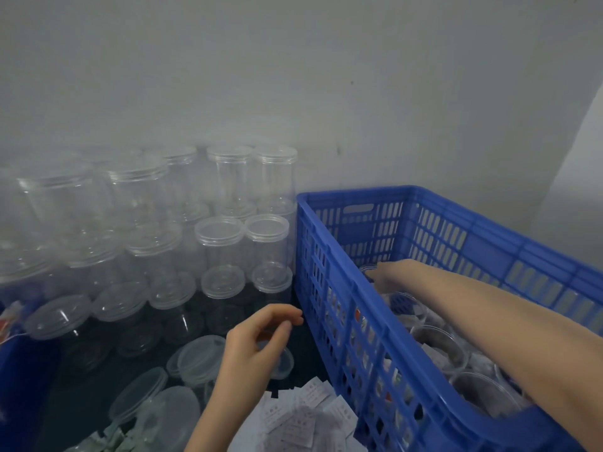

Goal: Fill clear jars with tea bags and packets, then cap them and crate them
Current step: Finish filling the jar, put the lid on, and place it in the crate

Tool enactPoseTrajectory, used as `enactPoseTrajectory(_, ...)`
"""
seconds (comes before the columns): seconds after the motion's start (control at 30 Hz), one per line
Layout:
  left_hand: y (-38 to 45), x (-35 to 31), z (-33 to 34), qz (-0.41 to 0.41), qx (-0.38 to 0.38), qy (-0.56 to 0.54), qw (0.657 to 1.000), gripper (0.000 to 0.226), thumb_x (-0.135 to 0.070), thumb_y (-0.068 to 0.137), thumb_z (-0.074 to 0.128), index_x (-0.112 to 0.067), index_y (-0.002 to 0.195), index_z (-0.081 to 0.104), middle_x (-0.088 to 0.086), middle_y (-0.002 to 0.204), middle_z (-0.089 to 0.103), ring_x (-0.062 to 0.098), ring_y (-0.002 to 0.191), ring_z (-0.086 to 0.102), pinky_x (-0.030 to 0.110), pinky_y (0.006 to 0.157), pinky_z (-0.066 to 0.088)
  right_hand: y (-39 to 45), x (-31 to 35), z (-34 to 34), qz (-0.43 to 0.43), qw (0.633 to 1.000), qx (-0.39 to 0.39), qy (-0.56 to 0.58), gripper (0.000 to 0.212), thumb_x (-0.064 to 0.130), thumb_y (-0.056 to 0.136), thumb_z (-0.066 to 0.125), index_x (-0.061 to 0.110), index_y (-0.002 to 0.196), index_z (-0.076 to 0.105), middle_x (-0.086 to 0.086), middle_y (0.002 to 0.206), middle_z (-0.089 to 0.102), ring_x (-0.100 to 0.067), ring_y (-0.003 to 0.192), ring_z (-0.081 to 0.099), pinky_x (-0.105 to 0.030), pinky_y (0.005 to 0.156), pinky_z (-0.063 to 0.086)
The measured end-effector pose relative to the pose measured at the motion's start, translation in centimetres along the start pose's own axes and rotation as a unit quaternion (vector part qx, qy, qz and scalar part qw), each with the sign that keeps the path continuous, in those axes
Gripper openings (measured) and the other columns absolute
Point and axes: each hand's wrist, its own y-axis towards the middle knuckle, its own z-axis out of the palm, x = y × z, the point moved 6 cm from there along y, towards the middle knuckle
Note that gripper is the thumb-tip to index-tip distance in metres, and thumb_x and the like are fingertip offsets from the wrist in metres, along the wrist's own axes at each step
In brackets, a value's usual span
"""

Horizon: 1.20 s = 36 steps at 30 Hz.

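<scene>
the small white paper packets (303, 415) heaped at the near edge of the dark work surface (98, 353) carry printed marks, but the print is too blurred to read, and no brand shows anywhere else

the left hand (257, 344) hovers just outside the near left wall of the blue slotted plastic crate (346, 265), wrist low, palm turned inward, fingers loosely curled with thumb and forefinger tips close together; it holds nothing that can be made out. beneath it lie loose clear round plastic lids (195, 357), and more of them are scattered toward the near left corner of the surface

the right hand (381, 275) reaches deep into the crate, the bare forearm stretched across from the right rim toward the far left corner. its fingers are on the rim of a clear capped jar (368, 269) there, but blur and the crate wall hide whether they grip it, so i cannot tell how the hand is set

inside the crate stand several clear plastic jars filled with tea bags and packets (434, 347), packed side by side along the floor of the crate, their round tops facing up

against the pale wall (293, 76) at the far edge of the surface, empty clear cylindrical plastic jars with lids (225, 243) are stacked in tiers, touching the crate's left wall at their right end. a blue bin edge with a red and white wrapper (9, 318) shows at the left edge
</scene>
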Motion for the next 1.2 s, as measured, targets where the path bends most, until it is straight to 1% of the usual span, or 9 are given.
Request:
enactPoseTrajectory(0.1, -0.4, -0.4, -0.6, -0.005, 0.002, 0.005, 1.0, 0.032, 0.002, 0.092, 0.056, -0.026, 0.091, 0.072, -0.008, 0.092, 0.073, 0.006, 0.093, 0.067, 0.027, 0.085, 0.052, -1.2, 0.2, -2.7, -0.028, 0.999, -0.045, -0.007, 0.06, 0.047, 0.103, 0.042, 0.016, 0.154, 0.032, -0.007, 0.151, 0.045, -0.026, 0.13, 0.052, -0.038, 0.102, 0.044)
enactPoseTrajectory(0.33, -2.3, -1.4, -3.3, -0.018, -0.021, 0.011, 1.0, 0.028, 0.002, 0.092, 0.055, -0.021, 0.093, 0.071, -0.01, 0.09, 0.073, 0.004, 0.091, 0.067, 0.02, 0.081, 0.051, -5.4, 0.8, -10.9, -0.092, 0.96, -0.24, 0.107, 0.04, 0.037, 0.103, 0.047, 0.01, 0.127, 0.063, -0.012, 0.133, 0.061, -0.031, 0.121, 0.055, -0.043, 0.098, 0.047)
enactPoseTrajectory(0.47, -3.6, -2.0, -5.1, -0.015, -0.034, 0.024, 0.999, 0.029, 0.001, 0.093, 0.056, -0.024, 0.093, 0.071, -0.013, 0.09, 0.072, 0.003, 0.089, 0.066, 0.018, 0.078, 0.051, -9.5, 1.7, -14.8, -0.125, 0.909, -0.337, 0.212, 0.032, 0.027, 0.1, 0.05, 0.011, 0.122, 0.068, -0.011, 0.126, 0.066, -0.028, 0.113, 0.061, -0.041, 0.098, 0.049)
enactPoseTrajectory(0.6, -4.9, -2.3, -6.7, -0.007, -0.048, 0.041, 0.998, 0.03, -0.001, 0.092, 0.056, -0.027, 0.092, 0.07, -0.014, 0.091, 0.072, 0.004, 0.09, 0.066, 0.018, 0.079, 0.051, -13.2, 4.7, -17.9, -0.178, 0.829, -0.414, 0.332, 0.027, 0.018, 0.097, 0.054, 0.005, 0.116, 0.069, -0.013, 0.118, 0.069, -0.019, 0.092, 0.059, -0.027, 0.082, 0.043)
enactPoseTrajectory(0.7, -5.9, -2.4, -7.5, -0.007, -0.058, 0.05, 0.997, 0.03, -0.001, 0.093, 0.056, -0.027, 0.092, 0.07, -0.014, 0.089, 0.072, 0.003, 0.089, 0.066, 0.017, 0.077, 0.05, -13.8, 8.0, -18.8, -0.182, 0.793, -0.399, 0.424, 0.037, 0.018, 0.094, 0.06, 0.002, 0.128, 0.06, -0.015, 0.129, 0.063, -0.02, 0.103, 0.058, -0.023, 0.081, 0.039)
enactPoseTrajectory(0.77, -6.5, -2.3, -7.9, -0.007, -0.061, 0.055, 0.997, 0.03, -0.001, 0.093, 0.056, -0.027, 0.092, 0.07, -0.013, 0.089, 0.072, 0.004, 0.089, 0.066, 0.02, 0.078, 0.052, -13.1, 10.0, -18.4, -0.165, 0.774, -0.359, 0.495, 0.049, 0.017, 0.092, 0.064, -0.007, 0.133, 0.053, -0.022, 0.132, 0.059, -0.031, 0.117, 0.057, -0.033, 0.091, 0.044)
enactPoseTrajectory(0.87, -7.1, -2.2, -8.4, -0.014, -0.063, 0.057, 0.996, 0.028, -0.002, 0.093, 0.056, -0.025, 0.092, 0.07, -0.011, 0.09, 0.072, 0.009, 0.09, 0.066, 0.03, 0.081, 0.054, -10.6, 12.4, -16.1, -0.125, 0.753, -0.3, 0.573, 0.056, 0.016, 0.09, 0.066, -0.008, 0.137, 0.046, -0.018, 0.123, 0.054, -0.029, 0.114, 0.053, -0.03, 0.085, 0.041)
enactPoseTrajectory(1.0, -7.5, -2.2, -8.9, -0.027, -0.066, 0.053, 0.996, 0.027, -0.002, 0.093, 0.056, -0.025, 0.092, 0.07, -0.012, 0.089, 0.073, 0.012, 0.088, 0.067, 0.035, 0.081, 0.054, -6.9, 14.4, -11.8, -0.069, 0.732, -0.284, 0.616, 0.075, 0.014, 0.086, 0.07, -0.006, 0.146, 0.029, -0.021, 0.146, 0.039, -0.033, 0.132, 0.043, -0.03, 0.097, 0.039)
enactPoseTrajectory(1.2, -8.1, -1.3, -9.7, -0.041, -0.069, 0.071, 0.994, 0.03, -0.003, 0.093, 0.056, -0.028, 0.089, 0.07, -0.013, 0.088, 0.072, 0.01, 0.087, 0.067, 0.037, 0.079, 0.055, -3.3, 16.4, -7.1, -0.034, 0.748, -0.27, 0.605, 0.104, 0.026, 0.084, 0.075, 0.002, 0.156, 0.004, -0.023, 0.16, 0.019, -0.037, 0.146, 0.026, -0.044, 0.114, 0.03)
